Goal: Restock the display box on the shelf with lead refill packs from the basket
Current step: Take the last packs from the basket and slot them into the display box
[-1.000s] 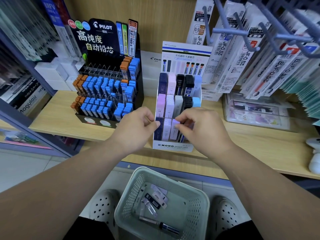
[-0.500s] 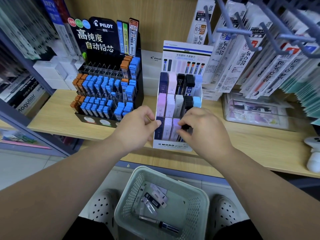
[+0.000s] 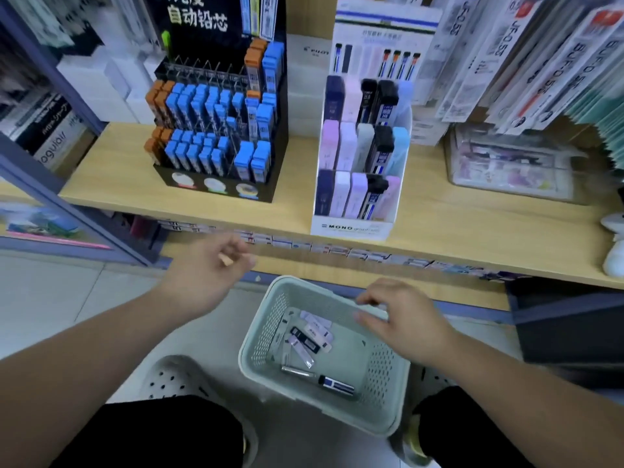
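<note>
The white MONO display box (image 3: 351, 228) stands on the wooden shelf (image 3: 456, 231), its three tiers filled with navy, pink, lilac, black and blue lead refill packs (image 3: 354, 194). Below it on the floor sits a pale green basket (image 3: 260, 339) holding several lead refill packs (image 3: 305, 336), one dark blue (image 3: 334, 385). My right hand (image 3: 401, 319) hovers over the basket's far right side, fingers loosely spread and empty. My left hand (image 3: 212, 268) hangs left of the basket, below the shelf edge, fingers loosely curled, holding nothing.
A black Pilot display (image 3: 216, 130) of blue and orange lead tubes stands left of the MONO box. Hanging pen refill packs (image 3: 526, 59) crowd the upper right. A clear plastic case (image 3: 510, 163) lies on the shelf at right. My white perforated shoes (image 3: 175, 376) flank the basket.
Both hands have left the front row of the MONO box and dropped down; the right one now hovers over the basket. The view has tilted downward.
</note>
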